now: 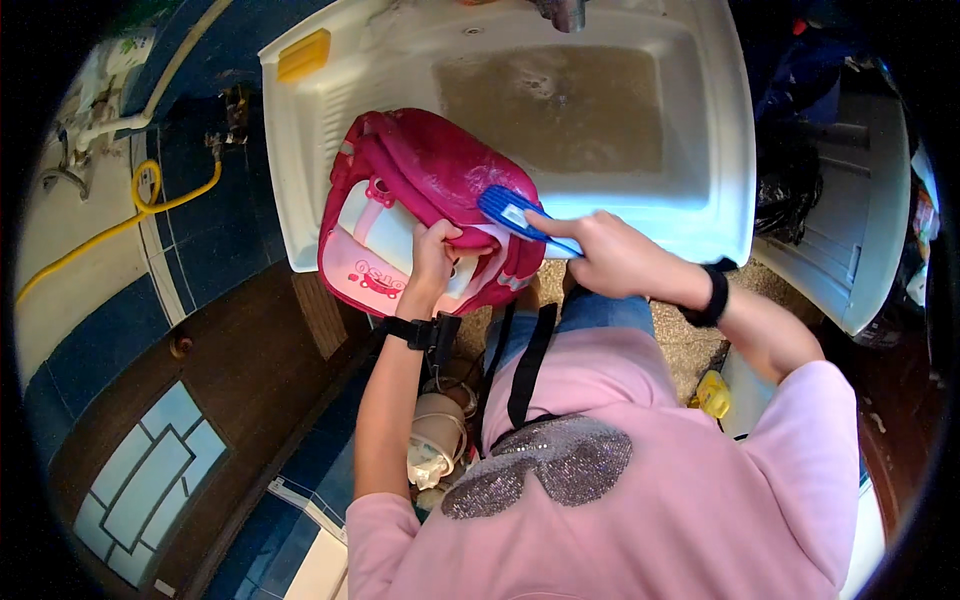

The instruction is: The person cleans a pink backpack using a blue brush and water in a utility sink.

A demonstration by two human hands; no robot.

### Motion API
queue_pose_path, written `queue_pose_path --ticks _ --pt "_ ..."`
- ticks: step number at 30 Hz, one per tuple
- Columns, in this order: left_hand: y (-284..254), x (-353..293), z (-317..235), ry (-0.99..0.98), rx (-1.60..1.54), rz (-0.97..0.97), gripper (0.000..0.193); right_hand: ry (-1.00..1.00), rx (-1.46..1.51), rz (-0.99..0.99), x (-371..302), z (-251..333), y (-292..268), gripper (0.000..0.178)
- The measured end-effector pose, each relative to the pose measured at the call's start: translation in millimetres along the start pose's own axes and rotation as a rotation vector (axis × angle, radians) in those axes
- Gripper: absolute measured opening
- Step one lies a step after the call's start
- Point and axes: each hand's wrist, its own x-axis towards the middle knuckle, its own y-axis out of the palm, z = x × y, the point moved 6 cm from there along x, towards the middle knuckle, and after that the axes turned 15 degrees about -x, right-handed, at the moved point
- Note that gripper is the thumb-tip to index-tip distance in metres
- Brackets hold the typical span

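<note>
A wet crimson and pink backpack (430,150) lies over the left front corner of the white sink (705,190), its pale printed front panel hanging past the near edge. My left hand (433,258) is closed on the backpack's edge near its middle. In my right hand (605,255) is a blue scrub brush (510,212), gripped by its handle. The brush head rests against the backpack's crimson side, where a little whitish foam shows. The brush's bristles are hidden against the fabric.
Murky brownish water (550,110) stands in the basin under a metal tap (567,14). A yellow soap bar or sponge (304,56) sits at the sink's back left corner. Left is a yellow hose (150,190); a bucket (437,430) stands below my left arm. White plastic furniture (840,200) is at right.
</note>
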Motion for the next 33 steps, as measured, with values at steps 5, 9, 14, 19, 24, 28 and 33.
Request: queue_pose_path --ticks 5,9,14,19,24,28,33 --pt "-0.6 1.4 -0.9 0.032 -0.001 0.049 0.025 -0.123 -0.009 0.042 71.3 1.4 10.4 0.062" --pt "-10.0 6.2 4.9 -0.022 0.001 0.044 0.031 -0.078 0.079 0.051 75.4 1.0 10.7 0.062" --pt "-2.5 -3.9 -2.5 0.047 -0.029 -0.027 0.021 0.082 0.064 0.230 14.2 -16.0 3.5 0.063" --pt "-6.8 -1.3 0.3 -0.010 0.036 0.043 0.038 0.075 0.181 0.225 -11.6 -21.6 -2.2 0.064" --pt "-1.5 0.9 -1.0 0.002 -0.015 0.033 0.030 -0.208 0.127 0.036 54.1 -35.5 21.7 0.055" --pt "-6.9 3.7 3.9 -0.034 -0.074 0.070 0.029 -0.055 0.188 0.202 99.5 -13.6 21.1 0.062" --pt "-5.8 3.1 3.2 -0.039 -0.033 0.037 0.033 -0.191 0.163 0.002 61.2 -35.5 26.6 0.059"
